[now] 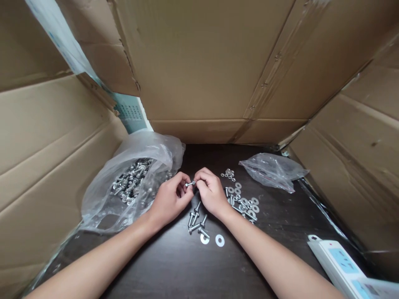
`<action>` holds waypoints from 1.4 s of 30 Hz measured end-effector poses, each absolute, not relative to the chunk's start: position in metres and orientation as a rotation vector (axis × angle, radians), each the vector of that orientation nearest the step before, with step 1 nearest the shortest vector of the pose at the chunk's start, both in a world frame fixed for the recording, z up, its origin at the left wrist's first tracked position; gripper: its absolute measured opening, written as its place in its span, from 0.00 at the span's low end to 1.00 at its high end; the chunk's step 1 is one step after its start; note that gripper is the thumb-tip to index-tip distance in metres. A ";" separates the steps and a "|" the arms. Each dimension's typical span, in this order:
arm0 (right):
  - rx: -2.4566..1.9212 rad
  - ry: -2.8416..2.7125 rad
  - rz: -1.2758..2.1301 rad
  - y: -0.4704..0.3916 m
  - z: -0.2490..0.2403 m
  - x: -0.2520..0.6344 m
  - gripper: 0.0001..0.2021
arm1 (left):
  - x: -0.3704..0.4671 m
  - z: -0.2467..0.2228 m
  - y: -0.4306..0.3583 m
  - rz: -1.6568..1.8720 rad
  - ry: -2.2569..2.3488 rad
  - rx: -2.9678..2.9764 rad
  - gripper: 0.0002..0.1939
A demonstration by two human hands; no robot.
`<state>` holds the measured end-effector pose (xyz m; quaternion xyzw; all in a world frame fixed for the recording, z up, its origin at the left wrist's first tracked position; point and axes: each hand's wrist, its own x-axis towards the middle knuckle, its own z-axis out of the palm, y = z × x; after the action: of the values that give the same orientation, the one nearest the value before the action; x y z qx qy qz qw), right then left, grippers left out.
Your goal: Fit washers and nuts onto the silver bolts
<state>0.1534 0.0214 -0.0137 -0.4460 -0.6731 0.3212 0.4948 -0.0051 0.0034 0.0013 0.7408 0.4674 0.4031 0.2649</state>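
A small silver bolt [190, 183] lies level between my two hands. The fingertips of my left hand [171, 197] pinch its left end. My right hand [212, 192] has its thumb and fingers closed on the right end, where a small metal piece sits on the shank. Just below my hands, several loose bolts [195, 228] lie on the dark table [168, 265], with two flat washers [220, 240] in front of them. Right of my right hand is a pile of bolts and washers [245, 203], and behind it a small cluster of nuts [229, 174].
An open clear plastic bag [93, 203] full of bolts stands at the left. A flat clear bag [274, 169] lies at the back right. At the front right is a white power strip [338, 261]. Cardboard walls [199, 62] enclose the table at the back and sides.
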 end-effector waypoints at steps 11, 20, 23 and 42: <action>-1.082 -1.637 0.766 0.021 -0.013 0.154 0.09 | -0.005 0.002 0.003 1.077 1.261 2.009 0.02; -1.104 -1.688 0.735 0.021 -0.014 0.154 0.10 | -0.006 0.000 0.003 1.074 1.261 2.004 0.02; -1.081 -1.686 0.728 0.021 -0.013 0.154 0.11 | -0.005 0.001 0.003 1.067 1.266 1.998 0.02; -1.000 -1.573 0.759 0.018 -0.011 0.154 0.12 | -0.005 0.003 0.002 1.064 1.268 1.983 0.02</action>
<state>0.1540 0.0177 -0.0108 -0.4198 -0.6602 0.3188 0.5351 -0.0047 0.0024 0.0035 0.7379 0.4720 0.3960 0.2755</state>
